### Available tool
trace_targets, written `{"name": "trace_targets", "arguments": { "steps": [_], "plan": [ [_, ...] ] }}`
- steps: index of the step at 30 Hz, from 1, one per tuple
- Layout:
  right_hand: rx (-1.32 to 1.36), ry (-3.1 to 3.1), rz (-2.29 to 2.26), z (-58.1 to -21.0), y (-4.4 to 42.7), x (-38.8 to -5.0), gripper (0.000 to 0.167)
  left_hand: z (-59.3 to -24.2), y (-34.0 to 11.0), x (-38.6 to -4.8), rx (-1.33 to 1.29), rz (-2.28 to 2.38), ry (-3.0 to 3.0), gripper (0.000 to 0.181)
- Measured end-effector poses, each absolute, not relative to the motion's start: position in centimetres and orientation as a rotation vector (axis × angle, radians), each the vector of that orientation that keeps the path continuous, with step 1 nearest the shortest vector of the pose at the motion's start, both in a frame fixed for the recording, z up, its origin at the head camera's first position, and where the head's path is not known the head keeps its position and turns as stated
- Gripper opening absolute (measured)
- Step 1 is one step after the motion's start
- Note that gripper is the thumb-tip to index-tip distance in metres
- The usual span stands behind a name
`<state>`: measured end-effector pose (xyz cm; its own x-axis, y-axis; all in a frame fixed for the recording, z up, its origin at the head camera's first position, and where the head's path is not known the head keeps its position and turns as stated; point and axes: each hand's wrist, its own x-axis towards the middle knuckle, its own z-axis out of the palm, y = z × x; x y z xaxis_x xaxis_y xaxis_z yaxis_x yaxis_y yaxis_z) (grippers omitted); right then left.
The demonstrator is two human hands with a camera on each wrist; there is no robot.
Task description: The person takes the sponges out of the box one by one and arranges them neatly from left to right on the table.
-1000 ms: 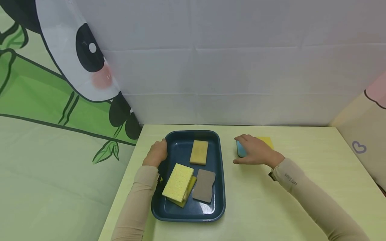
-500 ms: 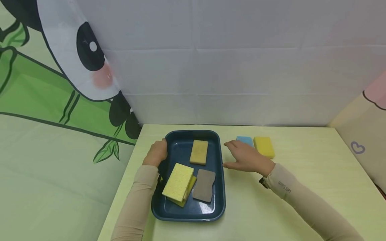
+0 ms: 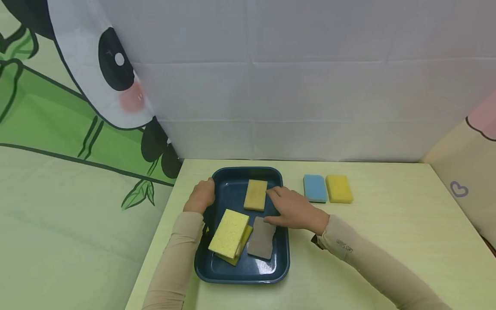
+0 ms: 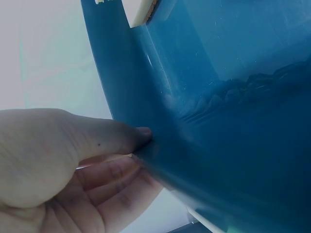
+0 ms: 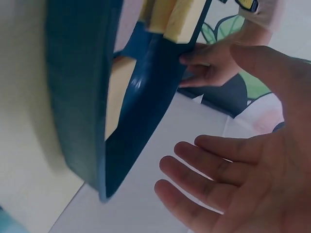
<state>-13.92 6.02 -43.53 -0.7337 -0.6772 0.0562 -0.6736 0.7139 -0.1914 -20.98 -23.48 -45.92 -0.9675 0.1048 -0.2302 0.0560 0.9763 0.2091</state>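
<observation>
My left hand (image 3: 201,197) pinches the left rim of a dark blue tray (image 3: 242,275), thumb inside and fingers underneath, as the left wrist view shows. Over the tray's right rim hovers my right hand (image 3: 296,209), its fingers spread and holding nothing. Inside the tray, a tan-yellow sponge (image 3: 255,195) lies near the far end. A grey sponge (image 3: 261,241) sits nearer, just below my right thumb. Beside it a pale yellow sponge (image 3: 228,232) leans on another yellow sponge (image 3: 245,241).
To the right of the tray, a blue sponge (image 3: 314,188) and a bright yellow sponge (image 3: 339,189) lie side by side on the light table (image 3: 387,224). A white sheet (image 3: 294,107) hangs behind the table, with a printed cloth (image 3: 58,206) at the left.
My right hand has moved left from beside the blue sponge to above the tray's right side, uncovering the blue and bright yellow sponges. The left hand and tray have stayed put.
</observation>
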Motion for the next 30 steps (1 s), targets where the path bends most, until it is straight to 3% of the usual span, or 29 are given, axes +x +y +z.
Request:
{"name": "trace_targets", "arguments": {
  "steps": [20,30],
  "plan": [
    [-1.195,2.847,-0.224,-44.3,-1.5,-12.5,0.082,-46.1,-23.4,-21.3,0.114,0.307,2.900,0.043],
    [-1.141,2.814,-0.064,-45.2,-4.7,-11.6,0.095,-46.5,-23.4,-21.5,0.160,0.261,2.929,0.041]
  ]
}}
